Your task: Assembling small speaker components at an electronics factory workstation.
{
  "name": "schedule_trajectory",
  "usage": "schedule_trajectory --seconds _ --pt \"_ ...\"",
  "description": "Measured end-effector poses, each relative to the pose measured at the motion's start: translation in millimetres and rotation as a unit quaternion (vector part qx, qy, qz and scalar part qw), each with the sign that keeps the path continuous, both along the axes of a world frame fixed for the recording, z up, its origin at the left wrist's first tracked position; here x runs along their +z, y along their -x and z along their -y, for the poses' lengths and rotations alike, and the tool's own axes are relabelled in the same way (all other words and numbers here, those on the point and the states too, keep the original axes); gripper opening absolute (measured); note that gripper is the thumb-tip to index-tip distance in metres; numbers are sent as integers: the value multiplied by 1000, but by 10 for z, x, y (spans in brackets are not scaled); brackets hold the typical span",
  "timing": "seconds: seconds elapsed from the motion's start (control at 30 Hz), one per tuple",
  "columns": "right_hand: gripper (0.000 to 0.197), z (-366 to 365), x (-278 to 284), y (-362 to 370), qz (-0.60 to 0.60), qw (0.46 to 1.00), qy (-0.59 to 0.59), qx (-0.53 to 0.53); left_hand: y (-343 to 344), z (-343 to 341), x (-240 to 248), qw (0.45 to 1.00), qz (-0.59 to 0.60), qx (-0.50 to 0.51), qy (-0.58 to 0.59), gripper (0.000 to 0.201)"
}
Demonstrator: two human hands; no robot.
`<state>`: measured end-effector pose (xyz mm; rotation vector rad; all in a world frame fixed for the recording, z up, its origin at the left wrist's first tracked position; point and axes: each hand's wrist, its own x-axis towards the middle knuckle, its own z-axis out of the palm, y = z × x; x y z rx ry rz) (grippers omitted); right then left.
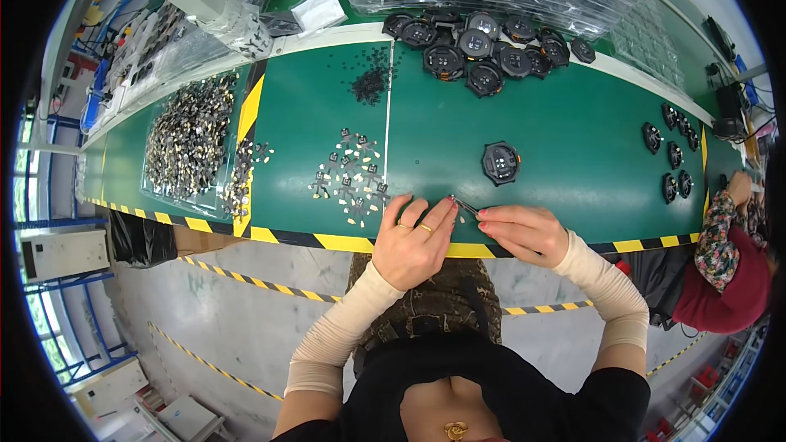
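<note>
At the table's near edge my left hand (pixel 416 239) has its thumb and index finger pinched together over something too small to make out. My right hand (pixel 526 233) is closed on slim metal tweezers (pixel 468 207), whose tips reach to the left fingertips. A small pale piece (pixel 462 218) shows between the hands. Beyond my hands a round black watch case (pixel 500 163) lies flat on the green mat. To the left of it several small dark parts with pale tabs (pixel 347 180) are spread out.
A clear tray (pixel 147 172) heaped with similar parts stands at the left, with loose ones beside it. Tiny black pieces (pixel 372 82) lie farther back. Black watch cases (pixel 485 78) are piled at the far edge; several more (pixel 675 154) sit at the right, near another person's arm (pixel 716 237).
</note>
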<state>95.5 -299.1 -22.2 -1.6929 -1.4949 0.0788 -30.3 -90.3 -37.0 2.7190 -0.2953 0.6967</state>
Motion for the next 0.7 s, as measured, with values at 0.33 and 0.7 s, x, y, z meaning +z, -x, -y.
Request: schedule_trajectory --seconds 0.33,0.7 --pt "30 -1 -39 19 12 1000 -4 0 10 0 -19 1000 5 5 1 28" --pt "27 4 -47 24 -13 1000 -18 -11 13 12 -8 1000 12 11 -11 28"
